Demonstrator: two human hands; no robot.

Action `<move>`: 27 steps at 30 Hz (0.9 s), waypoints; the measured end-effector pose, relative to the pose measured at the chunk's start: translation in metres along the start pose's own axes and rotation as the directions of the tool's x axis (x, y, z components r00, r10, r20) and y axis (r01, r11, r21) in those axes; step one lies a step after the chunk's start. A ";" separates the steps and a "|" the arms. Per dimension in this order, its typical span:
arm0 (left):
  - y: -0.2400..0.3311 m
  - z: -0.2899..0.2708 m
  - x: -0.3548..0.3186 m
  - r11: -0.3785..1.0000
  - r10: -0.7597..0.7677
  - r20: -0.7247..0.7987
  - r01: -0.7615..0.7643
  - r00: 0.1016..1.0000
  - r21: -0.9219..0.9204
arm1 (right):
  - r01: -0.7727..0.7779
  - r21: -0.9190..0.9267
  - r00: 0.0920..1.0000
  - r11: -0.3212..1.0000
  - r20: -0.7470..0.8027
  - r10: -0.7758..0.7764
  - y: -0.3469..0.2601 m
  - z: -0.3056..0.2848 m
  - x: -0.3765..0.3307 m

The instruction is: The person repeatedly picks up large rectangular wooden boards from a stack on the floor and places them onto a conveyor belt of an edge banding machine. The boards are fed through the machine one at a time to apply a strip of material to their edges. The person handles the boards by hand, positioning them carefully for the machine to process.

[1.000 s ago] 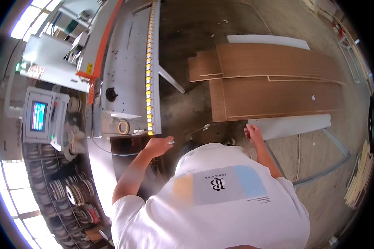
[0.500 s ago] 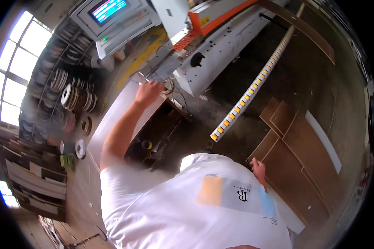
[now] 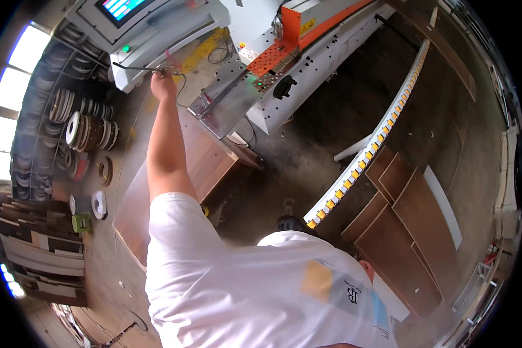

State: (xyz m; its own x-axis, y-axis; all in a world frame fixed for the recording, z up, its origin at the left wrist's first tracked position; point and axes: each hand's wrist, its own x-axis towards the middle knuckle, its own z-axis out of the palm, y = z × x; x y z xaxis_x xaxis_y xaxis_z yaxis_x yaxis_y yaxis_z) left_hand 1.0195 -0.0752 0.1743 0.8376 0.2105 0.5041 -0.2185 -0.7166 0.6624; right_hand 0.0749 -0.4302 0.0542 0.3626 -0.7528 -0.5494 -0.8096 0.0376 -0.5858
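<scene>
My left hand [image 3: 163, 87] is stretched out far ahead, closed around what looks like an air blow gun. Its thin dark bent nozzle [image 3: 132, 67] points left, just below the control console [image 3: 156, 43]. A thin hose [image 3: 184, 82] hangs down to the right of this hand. Below my left forearm lies a wood-coloured panel [image 3: 200, 156]. My right hand [image 3: 366, 269] hangs low beside my shirt, near the brown boards [image 3: 397, 255]. Only a little of it shows, and its fingers are hidden.
A long machine with an orange cover [image 3: 291, 26] stands ahead. A rail with yellow rollers [image 3: 359, 165] runs from my body to the far right. Rolls of edging [image 3: 90, 132] fill a rack on the left. A green container [image 3: 81, 223] stands on the floor.
My left hand has moved left and farther away from the machine's near end, lifting the blow gun. My right hand has dropped lower, mostly behind my shirt. The view has shifted slightly.
</scene>
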 end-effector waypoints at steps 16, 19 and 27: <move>0.133 0.079 -0.210 0.760 -0.157 0.312 0.317 0.937 -0.567 | -0.411 0.324 0.912 0.852 0.124 0.392 0.018 0.007 -0.020; 0.210 0.078 -0.320 0.535 0.056 0.616 0.497 0.786 -0.683 | -0.437 0.373 0.899 0.818 0.157 0.409 0.044 0.000 -0.014; 0.362 0.071 -0.578 0.726 0.257 0.966 0.653 0.031 -0.215 | -0.369 0.569 0.916 0.735 0.089 0.391 0.136 -0.049 0.028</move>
State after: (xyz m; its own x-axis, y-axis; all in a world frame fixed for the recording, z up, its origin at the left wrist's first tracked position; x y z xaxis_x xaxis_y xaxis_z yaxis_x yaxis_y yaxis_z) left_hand 0.4918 -0.5029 0.0835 0.4537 -0.8199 -0.3491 0.2810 -0.2402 0.9292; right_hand -0.0476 -0.4781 -0.0114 0.0570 -0.6163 -0.7854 -0.4663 0.6792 -0.5668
